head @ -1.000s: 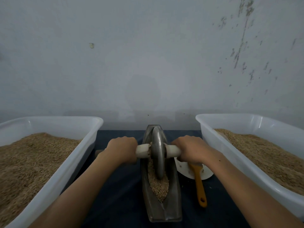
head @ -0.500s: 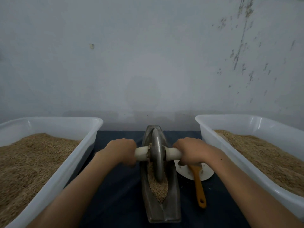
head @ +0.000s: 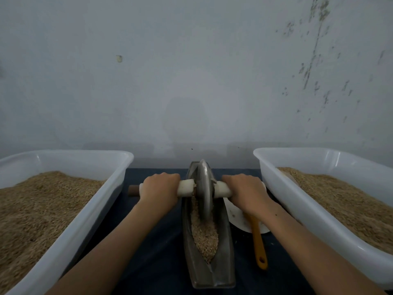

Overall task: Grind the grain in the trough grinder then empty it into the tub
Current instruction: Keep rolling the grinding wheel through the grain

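Half-filled trough grinder [head: 209, 248], tan grain [head: 205, 235] (coarse)

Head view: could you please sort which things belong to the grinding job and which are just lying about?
In use: left hand, right hand, grinding wheel, trough, grain, tubs.
Lying about: white dish, orange-handled tool.
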Demonstrator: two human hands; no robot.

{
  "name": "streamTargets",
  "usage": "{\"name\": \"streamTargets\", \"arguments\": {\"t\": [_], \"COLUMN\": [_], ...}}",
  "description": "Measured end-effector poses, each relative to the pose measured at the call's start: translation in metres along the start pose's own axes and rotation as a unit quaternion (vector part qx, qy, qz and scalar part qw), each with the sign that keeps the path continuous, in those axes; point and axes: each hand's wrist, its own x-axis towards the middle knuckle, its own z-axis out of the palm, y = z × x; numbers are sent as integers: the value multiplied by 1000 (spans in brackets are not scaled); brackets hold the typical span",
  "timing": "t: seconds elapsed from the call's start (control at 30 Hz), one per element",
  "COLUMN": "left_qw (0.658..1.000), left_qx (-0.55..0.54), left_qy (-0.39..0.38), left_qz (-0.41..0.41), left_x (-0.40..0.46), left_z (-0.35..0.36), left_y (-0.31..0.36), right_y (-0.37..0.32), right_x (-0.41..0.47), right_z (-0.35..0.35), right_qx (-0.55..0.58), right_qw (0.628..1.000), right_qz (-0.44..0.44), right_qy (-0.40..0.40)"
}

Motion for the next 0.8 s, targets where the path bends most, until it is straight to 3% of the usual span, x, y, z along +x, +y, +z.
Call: {"name": "streamTargets", "arguments": {"t": [0.1, 0.27, 0.37, 0.5, 0.67, 0.8], "left_qw": [999, 980, 972, 983, 1000, 1000], "left_qx": [18, -8, -21, -7, 9, 0], "left_qy": [-44, -198, -234, -183, -26, 14], "left_qz": [9, 15, 12, 11, 6, 6], "left_x": [2, 3, 3, 3, 1, -1], "left_z": [-2, -13, -14, -11, -2, 0], "left_y": [-1, -6, -8, -6, -1, 0], "right_y": [2, 4, 3, 3, 2, 0], "right_x": [0, 1, 0, 0, 0, 0], "right_z": [-5, -21, -24, -19, -5, 2], "right_qx": [8, 8, 20, 15, 2, -10], "right_qw": [999, 981, 974, 982, 999, 1000], "right_qz": [-4, -25, -22, -23, -4, 1], "right_qy": [-47, -194, -223, -186, -51, 6]}}
